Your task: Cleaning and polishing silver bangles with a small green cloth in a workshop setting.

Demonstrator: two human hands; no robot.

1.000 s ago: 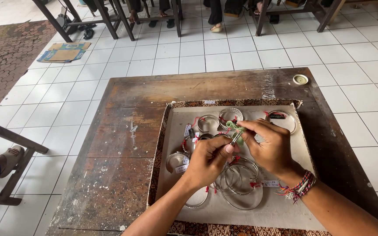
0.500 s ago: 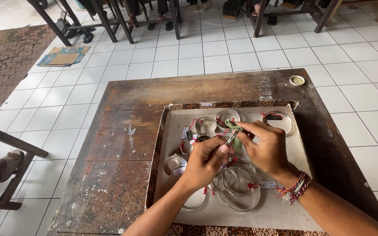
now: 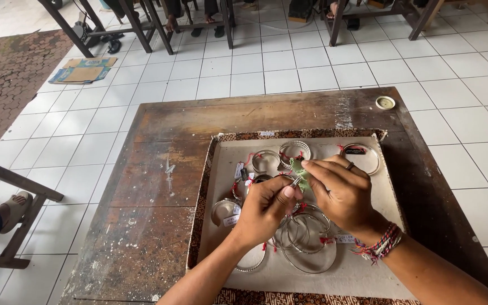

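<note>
While my left hand (image 3: 266,206) pinches a thin silver tool (image 3: 295,182) in a closed grip, my right hand (image 3: 343,195) clamps its fingertips on a small green piece (image 3: 299,168), the two meeting just above the shallow cardboard tray (image 3: 213,181). Silver bangles (image 3: 306,234) with red ties and small white paper tags (image 3: 231,220) lie below my hands. A flattened cardboard package (image 3: 83,73) lies on the floor, well apart from the wooden counter (image 3: 159,186).
</note>
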